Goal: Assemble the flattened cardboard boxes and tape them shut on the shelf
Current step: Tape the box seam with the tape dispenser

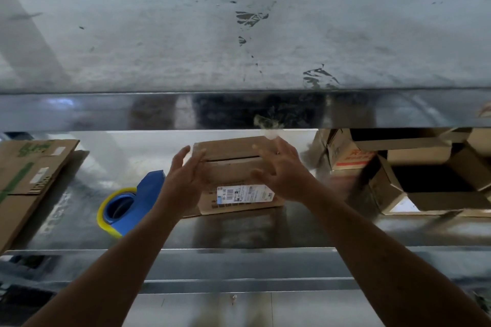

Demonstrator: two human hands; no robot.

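Observation:
A small brown cardboard box (233, 164) with a white shipping label stands on the metal shelf (239, 231), its top flaps folded down with a seam showing. My left hand (183, 180) is at the box's left side, fingers spread and straight against the corner. My right hand (284, 172) is at its right side, fingers spread over the top right edge; it is blurred. A blue tape dispenser (132, 202) with a yellowish tape roll lies on the shelf just left of my left hand.
Flattened cardboard boxes (29, 180) are stacked at the shelf's left end. Several open assembled boxes (414, 175) crowd the right end. An upper metal shelf (239, 42) overhangs the work area, its front lip just above the box.

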